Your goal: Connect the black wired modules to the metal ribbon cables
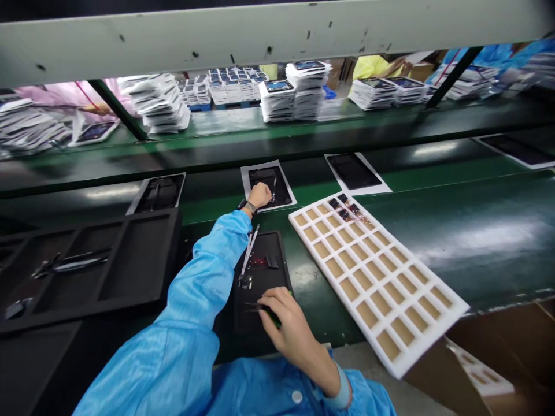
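Seated at the near edge of a green conveyor belt (455, 231), a worker in a blue gown handles two dark panels at once, while stacks of white trays (277, 101) crowd the shelf (303, 130) along the belt's far edge. A black moulded tray (130, 266) sits at the near left and a white foam tray (405, 364) lies angled at the near right, apparently so that either hand can reach a cell without stretching. Only the foam tray's far corner holds small dark parts (344, 209). The open black panel (269, 277) lies square before the worker at the near edge, a pale ribbon strip (249, 251) standing up from it. Farther out, a second panel on a white sheet (273, 185) rides mid-belt, the paper seemingly keeping it off the belt surface. The left hand (259, 194), a wristwatch (248, 206) at its cuff, rests on that panel's near-left corner with fingers curled under; whether they pinch anything is hidden. The right hand (288, 326) presses on the nearer panel, closed over a slim green tool (273, 316), probably to steady both.
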Action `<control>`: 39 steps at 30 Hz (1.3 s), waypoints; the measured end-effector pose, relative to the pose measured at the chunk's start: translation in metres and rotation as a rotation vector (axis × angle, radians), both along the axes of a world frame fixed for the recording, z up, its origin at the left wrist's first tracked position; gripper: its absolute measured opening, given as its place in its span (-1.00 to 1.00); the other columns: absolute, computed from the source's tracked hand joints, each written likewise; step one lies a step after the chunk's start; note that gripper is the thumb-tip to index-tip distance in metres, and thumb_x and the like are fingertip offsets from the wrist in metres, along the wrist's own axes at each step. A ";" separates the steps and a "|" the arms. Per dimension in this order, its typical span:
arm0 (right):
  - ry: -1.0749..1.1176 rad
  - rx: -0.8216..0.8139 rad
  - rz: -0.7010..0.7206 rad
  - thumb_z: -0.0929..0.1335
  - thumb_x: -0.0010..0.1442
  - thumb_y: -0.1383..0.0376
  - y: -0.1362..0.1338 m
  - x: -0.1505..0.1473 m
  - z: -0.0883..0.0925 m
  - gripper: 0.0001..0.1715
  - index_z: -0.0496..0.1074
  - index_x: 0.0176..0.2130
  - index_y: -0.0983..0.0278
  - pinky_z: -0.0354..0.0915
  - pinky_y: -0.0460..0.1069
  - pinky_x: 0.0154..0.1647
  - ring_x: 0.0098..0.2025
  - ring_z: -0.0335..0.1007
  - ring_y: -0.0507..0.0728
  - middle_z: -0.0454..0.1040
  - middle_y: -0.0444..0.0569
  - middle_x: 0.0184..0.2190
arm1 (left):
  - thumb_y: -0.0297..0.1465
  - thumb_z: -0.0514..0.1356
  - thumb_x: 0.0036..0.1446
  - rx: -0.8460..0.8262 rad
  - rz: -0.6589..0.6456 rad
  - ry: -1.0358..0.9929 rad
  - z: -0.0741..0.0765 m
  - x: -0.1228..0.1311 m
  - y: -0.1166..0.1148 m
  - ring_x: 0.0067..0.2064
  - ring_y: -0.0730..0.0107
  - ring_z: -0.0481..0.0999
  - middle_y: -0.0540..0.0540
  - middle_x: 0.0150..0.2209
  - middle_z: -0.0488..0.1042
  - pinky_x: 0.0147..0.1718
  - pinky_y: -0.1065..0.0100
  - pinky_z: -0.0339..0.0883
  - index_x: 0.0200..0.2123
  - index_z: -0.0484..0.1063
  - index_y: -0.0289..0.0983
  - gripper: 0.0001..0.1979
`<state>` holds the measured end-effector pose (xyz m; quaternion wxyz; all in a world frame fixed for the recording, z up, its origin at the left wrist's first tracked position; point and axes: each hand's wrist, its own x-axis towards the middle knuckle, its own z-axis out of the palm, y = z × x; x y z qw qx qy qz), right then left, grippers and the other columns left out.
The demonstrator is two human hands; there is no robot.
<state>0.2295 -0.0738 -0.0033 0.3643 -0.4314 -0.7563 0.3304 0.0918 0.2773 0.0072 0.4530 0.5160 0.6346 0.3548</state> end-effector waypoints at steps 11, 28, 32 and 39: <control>0.099 0.037 0.055 0.36 0.43 0.33 -0.001 0.004 -0.004 -0.78 0.60 -0.01 0.18 0.48 0.14 0.04 -0.02 0.57 0.25 0.62 0.08 -0.07 | -0.72 0.40 -0.07 0.152 0.051 0.065 0.069 0.003 -0.043 0.07 0.05 0.64 -0.35 -0.23 0.70 0.10 0.23 0.40 -0.64 0.46 -0.28 -0.70; 0.452 -0.711 0.184 0.60 0.09 -0.14 -0.038 -0.072 0.012 -0.27 0.60 0.07 0.25 0.61 0.15 0.04 0.05 0.67 0.35 0.71 0.17 -0.01 | -0.10 0.38 0.23 0.659 0.535 -0.483 0.109 -0.059 -0.330 -0.46 0.47 0.45 -0.02 -0.49 0.51 -0.42 0.38 0.31 -0.25 0.58 -0.28 -0.66; 0.493 -0.787 0.234 0.67 -0.01 -0.05 -0.066 -0.085 0.008 -0.30 0.62 0.01 0.26 0.58 0.20 0.14 0.13 0.65 0.39 0.70 0.21 0.04 | -0.16 0.31 0.32 0.562 0.430 -0.295 0.092 -0.068 -0.355 -0.40 0.45 0.49 -0.03 -0.42 0.55 -0.34 0.39 0.36 -0.17 0.62 -0.26 -0.73; 0.515 -0.710 0.173 0.65 0.00 -0.06 -0.087 -0.092 0.000 -0.43 0.63 -0.15 0.25 0.63 0.16 0.00 -0.05 0.70 0.36 0.73 0.17 -0.14 | -0.13 0.34 0.31 0.292 0.155 -0.538 0.089 -0.070 -0.381 -0.39 0.47 0.47 -0.05 -0.39 0.57 -0.32 0.40 0.36 -0.20 0.61 -0.29 -0.69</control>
